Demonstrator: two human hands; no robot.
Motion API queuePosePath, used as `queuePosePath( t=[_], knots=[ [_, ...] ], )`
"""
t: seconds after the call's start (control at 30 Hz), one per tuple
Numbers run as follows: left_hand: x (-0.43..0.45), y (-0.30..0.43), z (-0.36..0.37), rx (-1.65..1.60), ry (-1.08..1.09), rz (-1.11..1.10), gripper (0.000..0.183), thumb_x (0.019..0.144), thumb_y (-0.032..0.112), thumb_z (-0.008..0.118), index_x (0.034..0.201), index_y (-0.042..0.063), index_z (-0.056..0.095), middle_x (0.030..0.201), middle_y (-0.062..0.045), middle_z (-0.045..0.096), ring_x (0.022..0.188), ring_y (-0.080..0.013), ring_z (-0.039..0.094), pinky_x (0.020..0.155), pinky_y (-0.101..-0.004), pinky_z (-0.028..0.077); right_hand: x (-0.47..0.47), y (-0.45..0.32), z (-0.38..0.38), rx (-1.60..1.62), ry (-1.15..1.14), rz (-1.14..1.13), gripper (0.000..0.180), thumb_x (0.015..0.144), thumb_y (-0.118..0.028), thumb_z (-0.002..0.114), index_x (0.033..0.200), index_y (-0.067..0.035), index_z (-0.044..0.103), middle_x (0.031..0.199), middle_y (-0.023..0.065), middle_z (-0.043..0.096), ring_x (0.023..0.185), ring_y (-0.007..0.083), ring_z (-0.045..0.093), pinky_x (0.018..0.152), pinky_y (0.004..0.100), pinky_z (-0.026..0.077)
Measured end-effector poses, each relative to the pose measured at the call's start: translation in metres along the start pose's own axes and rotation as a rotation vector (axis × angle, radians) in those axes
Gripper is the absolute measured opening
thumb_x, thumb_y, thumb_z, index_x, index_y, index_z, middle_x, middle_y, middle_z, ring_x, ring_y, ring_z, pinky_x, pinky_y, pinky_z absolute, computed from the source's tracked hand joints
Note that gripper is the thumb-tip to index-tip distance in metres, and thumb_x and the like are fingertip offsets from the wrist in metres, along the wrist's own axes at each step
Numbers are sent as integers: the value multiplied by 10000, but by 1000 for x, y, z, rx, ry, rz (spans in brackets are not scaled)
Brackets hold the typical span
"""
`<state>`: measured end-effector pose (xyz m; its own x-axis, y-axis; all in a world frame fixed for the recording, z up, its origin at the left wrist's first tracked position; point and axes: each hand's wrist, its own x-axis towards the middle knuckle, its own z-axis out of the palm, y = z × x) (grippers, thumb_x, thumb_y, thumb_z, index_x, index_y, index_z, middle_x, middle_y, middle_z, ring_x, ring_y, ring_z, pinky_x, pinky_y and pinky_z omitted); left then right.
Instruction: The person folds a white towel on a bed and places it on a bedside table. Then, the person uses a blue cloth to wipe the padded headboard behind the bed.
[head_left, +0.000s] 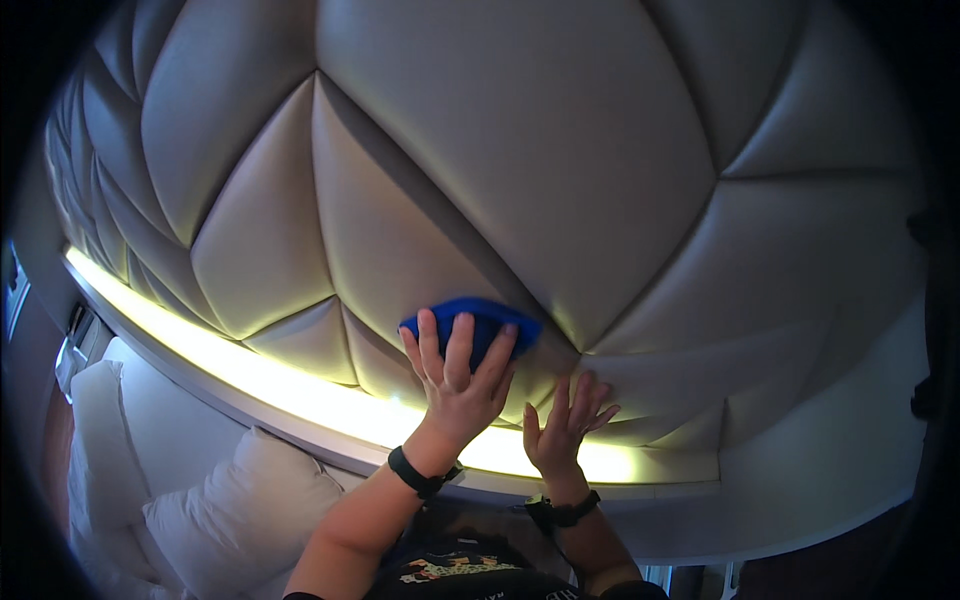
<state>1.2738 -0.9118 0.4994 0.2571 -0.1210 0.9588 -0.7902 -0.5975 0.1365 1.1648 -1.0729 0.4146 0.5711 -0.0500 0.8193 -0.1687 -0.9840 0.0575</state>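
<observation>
My left hand (463, 375) presses a blue cloth (487, 311) against a padded, upholstered wall panel (570, 150), its fingers spread over the cloth. The cloth is folded or bunched, and part of it is hidden under the hand. To the right and a little lower, my right hand (568, 427) holds nothing. Its fingers are apart, close to the lower part of the panel; I cannot tell whether they touch it. Dark bands are on both wrists.
A glowing light strip (247, 352) runs along a ledge (360, 463) below the panel, behind both forearms. At lower left, white pillows (244, 510) lie on a bed (180, 420). A smooth pale wall surface (847, 420) curves away at right.
</observation>
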Motion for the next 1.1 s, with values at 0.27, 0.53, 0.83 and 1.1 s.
queuePosePath(
  t=[0.27, 0.53, 0.83, 1.1],
  knots=[
    [-84, 27, 36, -12, -74, 63, 529, 905, 259, 716, 1417, 367, 636, 1686, -96, 254, 1556, -491, 182, 1233, -709, 119, -9, 20, -2, -55, 16, -55, 613, 1087, -388, 446, 1555, 8, 419, 1692, 262, 216, 1609, 434, -3, 1223, 661, -108],
    [-121, 34, 34, 9, -234, 93, 521, 891, 208, 727, 1393, 327, 649, 1711, -132, 195, 1563, -532, 120, 1223, -724, 113, -10, 22, 6, 61, 50, -86, 634, 1103, -446, 363, 1538, 6, 455, 1693, 215, 267, 1619, 392, 31, 1239, 630, -103],
    [-28, 57, 23, 145, -201, 190, 512, 946, 345, 629, 1456, 311, 627, 1673, -38, 351, 1578, -408, 217, 1268, -640, 78, -19, 27, 14, 207, 83, -7, 776, 1094, -590, 267, 1602, -8, 338, 1688, 232, 270, 1617, 395, 31, 1229, 641, -127],
    [-94, 34, 22, 114, -268, 325, 468, 977, 336, 599, 1443, 376, 618, 1601, 52, 437, 1566, -310, 272, 1282, -609, 102, -28, 12, 17, 327, 105, -58, 686, 1090, -439, 384, 1605, 2, 278, 1702, 259, 192, 1606, 457, -20, 1211, 671, -152]
  ],
)
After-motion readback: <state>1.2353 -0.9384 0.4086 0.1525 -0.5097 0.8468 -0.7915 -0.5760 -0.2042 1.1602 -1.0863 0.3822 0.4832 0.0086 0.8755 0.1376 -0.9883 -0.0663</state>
